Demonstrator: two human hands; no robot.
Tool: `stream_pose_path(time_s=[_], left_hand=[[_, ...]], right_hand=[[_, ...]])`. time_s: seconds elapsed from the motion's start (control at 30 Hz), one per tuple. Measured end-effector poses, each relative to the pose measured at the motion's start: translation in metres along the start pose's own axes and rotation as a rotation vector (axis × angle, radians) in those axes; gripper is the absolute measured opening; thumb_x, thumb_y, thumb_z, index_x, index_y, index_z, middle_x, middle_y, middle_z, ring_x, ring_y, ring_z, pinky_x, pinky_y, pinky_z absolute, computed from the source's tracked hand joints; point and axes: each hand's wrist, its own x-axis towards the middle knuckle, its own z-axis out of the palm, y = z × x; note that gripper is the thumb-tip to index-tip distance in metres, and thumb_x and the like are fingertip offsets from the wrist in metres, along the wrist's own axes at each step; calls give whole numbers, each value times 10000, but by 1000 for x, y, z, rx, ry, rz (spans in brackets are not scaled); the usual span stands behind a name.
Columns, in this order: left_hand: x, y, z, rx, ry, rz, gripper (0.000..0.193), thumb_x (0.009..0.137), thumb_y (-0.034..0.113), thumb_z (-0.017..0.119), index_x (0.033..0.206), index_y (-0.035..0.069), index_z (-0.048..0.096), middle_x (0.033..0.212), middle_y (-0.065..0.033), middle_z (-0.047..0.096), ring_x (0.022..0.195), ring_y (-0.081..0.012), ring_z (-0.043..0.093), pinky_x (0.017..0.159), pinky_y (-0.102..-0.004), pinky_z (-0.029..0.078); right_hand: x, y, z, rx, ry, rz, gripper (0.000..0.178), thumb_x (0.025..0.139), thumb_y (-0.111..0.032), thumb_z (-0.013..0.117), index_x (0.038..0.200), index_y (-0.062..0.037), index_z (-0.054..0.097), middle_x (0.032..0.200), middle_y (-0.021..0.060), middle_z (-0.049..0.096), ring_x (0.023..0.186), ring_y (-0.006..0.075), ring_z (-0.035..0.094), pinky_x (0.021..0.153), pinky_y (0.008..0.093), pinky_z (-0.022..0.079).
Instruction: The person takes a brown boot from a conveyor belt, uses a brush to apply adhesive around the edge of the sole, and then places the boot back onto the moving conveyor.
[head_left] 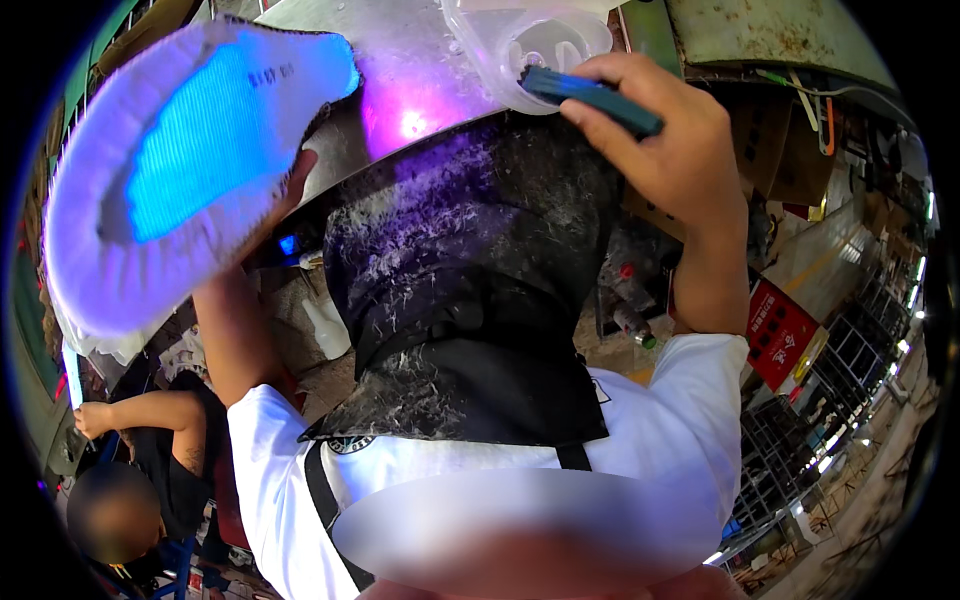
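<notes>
Right hand (665, 140) is pinched around a dark teal brush (590, 97), tip dipped in a clear plastic tub (530, 40) on the metal bench (400, 90); contents unclear. Left hand (296, 180) props up a white shoe (180, 170), sole showing, grip hidden.

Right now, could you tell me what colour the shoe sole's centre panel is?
Bright blue on the white shoe sole, seen in the head view.
</notes>
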Motion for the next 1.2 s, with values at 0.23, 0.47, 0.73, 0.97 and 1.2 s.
stream_pose_path(time_s=[0.23, 0.47, 0.73, 0.97, 1.2], left_hand=[[13, 2, -14, 168, 105, 217, 384, 900, 455, 769, 1090, 121, 761, 1062, -21, 762, 951, -239, 717, 893, -348, 556], [-5, -7, -1, -202, -140, -190, 762, 841, 464, 813, 1454, 128, 510, 1391, -88, 603, 1318, -281, 535, 1133, -441, 413], [41, 24, -46, -162, -41, 94, 755, 846, 407, 765, 1469, 75, 496, 1465, -151, 543, 1370, -324, 498, 1190, -493, 360], [30, 25, -36, -277, 4, 4, 718, 873, 426, 703, 1460, 63, 503, 1467, -164, 540, 1374, -330, 494, 1193, -496, 353], [5, 25, -15, -561, 105, -233, 690, 901, 445, 641, 1451, 50, 510, 1468, -176, 537, 1377, -337, 489, 1197, -498, 346]], right_hand=[[35, -15, -24, 14, -211, 131, 215, 930, -136, 747, 1075, 12, 690, 755, 115, 710, 645, 153, 698, 588, 294, 544], [22, -2, -27, 637, 26, 727, 212, 955, -156, 736, 1075, 14, 693, 728, 89, 705, 602, 119, 677, 543, 260, 535], [10, -51, 14, 200, 235, 639, 166, 930, -144, 732, 1007, 2, 715, 609, 65, 680, 524, 104, 662, 504, 229, 529], [-9, -23, -8, 644, 351, 603, 144, 965, -106, 679, 986, 36, 667, 696, 121, 722, 599, 163, 726, 531, 266, 589], [-32, -30, 58, 236, 568, 408, 176, 936, -75, 736, 1018, 12, 608, 747, 107, 729, 668, 174, 763, 564, 274, 592]])
